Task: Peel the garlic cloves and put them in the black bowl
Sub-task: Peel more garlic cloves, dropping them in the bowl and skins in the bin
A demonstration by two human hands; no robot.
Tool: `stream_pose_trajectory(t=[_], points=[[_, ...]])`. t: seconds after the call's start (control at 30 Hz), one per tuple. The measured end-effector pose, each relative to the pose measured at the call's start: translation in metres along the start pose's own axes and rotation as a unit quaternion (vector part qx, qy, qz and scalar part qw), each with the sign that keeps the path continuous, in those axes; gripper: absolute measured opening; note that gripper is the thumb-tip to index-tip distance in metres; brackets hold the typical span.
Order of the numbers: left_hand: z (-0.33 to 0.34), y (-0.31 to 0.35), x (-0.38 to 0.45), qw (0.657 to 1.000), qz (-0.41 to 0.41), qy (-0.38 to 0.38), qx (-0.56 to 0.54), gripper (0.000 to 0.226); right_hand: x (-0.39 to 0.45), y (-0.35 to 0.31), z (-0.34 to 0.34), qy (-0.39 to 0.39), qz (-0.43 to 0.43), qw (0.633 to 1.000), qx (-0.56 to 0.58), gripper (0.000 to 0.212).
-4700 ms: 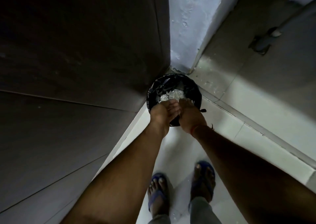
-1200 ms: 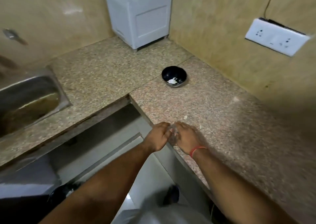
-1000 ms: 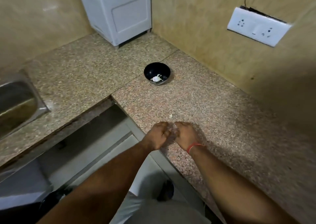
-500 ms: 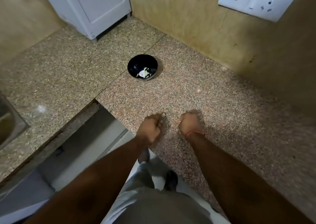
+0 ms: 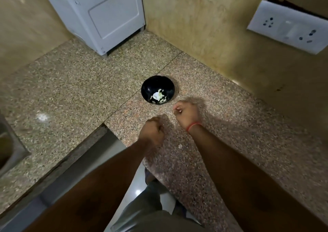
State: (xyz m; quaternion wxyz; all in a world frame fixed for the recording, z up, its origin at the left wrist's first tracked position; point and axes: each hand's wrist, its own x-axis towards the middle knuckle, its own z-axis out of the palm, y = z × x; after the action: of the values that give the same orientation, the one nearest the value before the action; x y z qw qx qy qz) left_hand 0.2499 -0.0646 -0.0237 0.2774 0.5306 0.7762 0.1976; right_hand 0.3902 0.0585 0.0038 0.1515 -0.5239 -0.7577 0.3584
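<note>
The black bowl (image 5: 148,89) stands on the granite counter (image 5: 230,125) near the corner, with pale peeled garlic cloves (image 5: 157,95) at its bottom. My right hand (image 5: 186,113), a red thread at its wrist, hovers over the counter just to the right of and below the bowl, fingers curled into a fist. My left hand (image 5: 151,131) is also curled into a fist, lower and to the left, near the counter's edge. I see nothing held in either fist. A tiny pale scrap (image 5: 180,145) lies on the counter between my forearms.
A white boxy appliance (image 5: 99,13) stands in the back corner against the yellow wall. A white socket plate (image 5: 287,24) is on the right wall. A steel sink (image 5: 7,148) shows at the left edge. The counter is L-shaped, with floor below me.
Earlier my hands were over a black bin of peels on the floor. At the counter they were pressed together, then came apart. The right hand has moved up towards the bowl.
</note>
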Motion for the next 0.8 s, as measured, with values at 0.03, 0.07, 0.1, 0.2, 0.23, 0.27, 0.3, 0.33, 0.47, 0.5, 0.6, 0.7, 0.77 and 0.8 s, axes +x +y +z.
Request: stream_pose_trajectory(t=[0.03,0.07,0.1,0.2,0.23,0.27,0.3,0.33,0.47,0.5,0.6,0.7,0.77,0.8], points=[[-0.003,-0.005,0.007,1.000,-0.006,-0.001,0.007,0.036,0.011,-0.006,0.002,0.001,-0.006,1.000,0.004,0.021],[-0.005,-0.009,0.012,1.000,-0.007,0.001,0.013,0.037,0.022,-0.011,0.004,0.004,-0.011,1.000,0.005,0.019],[-0.007,-0.013,0.017,1.000,-0.012,0.006,0.012,0.037,0.033,-0.018,0.007,0.004,-0.018,1.000,0.004,0.017],[-0.013,-0.014,0.026,0.999,-0.030,0.012,0.001,0.040,0.059,-0.033,0.014,0.004,-0.038,0.999,-0.013,0.018],[-0.013,-0.015,0.027,0.999,-0.031,0.015,0.000,0.042,0.065,-0.038,0.016,-0.002,-0.041,0.999,-0.015,0.017],[-0.014,-0.017,0.029,0.999,-0.030,0.021,-0.002,0.043,0.072,-0.041,0.019,-0.012,-0.045,0.999,-0.015,0.015],[-0.014,-0.017,0.030,0.999,-0.029,0.024,-0.004,0.045,0.075,-0.044,0.021,-0.019,-0.045,0.999,-0.018,0.014],[-0.013,-0.019,0.032,0.999,-0.029,0.023,-0.004,0.046,0.078,-0.046,0.023,-0.022,-0.044,0.999,-0.022,0.016],[-0.011,-0.020,0.034,0.999,-0.034,0.015,0.014,0.047,0.074,-0.043,0.023,-0.006,-0.051,0.999,-0.016,0.020],[-0.010,-0.019,0.033,0.999,-0.034,0.013,0.018,0.048,0.070,-0.039,0.022,-0.001,-0.049,0.999,-0.009,0.020],[-0.008,-0.014,0.026,0.999,-0.027,0.005,0.028,0.043,0.050,-0.024,0.018,0.000,-0.048,0.999,0.001,0.019],[0.000,-0.007,0.015,0.999,-0.024,-0.003,0.041,0.034,0.021,-0.003,0.011,-0.031,-0.046,0.998,0.005,0.018],[0.010,-0.004,0.007,0.998,-0.028,-0.019,0.047,0.029,-0.001,0.012,0.006,-0.074,-0.038,0.997,-0.004,0.017],[0.015,-0.004,0.003,0.998,-0.028,-0.027,0.050,0.026,-0.011,0.018,0.004,-0.086,-0.040,0.995,-0.014,0.017]])
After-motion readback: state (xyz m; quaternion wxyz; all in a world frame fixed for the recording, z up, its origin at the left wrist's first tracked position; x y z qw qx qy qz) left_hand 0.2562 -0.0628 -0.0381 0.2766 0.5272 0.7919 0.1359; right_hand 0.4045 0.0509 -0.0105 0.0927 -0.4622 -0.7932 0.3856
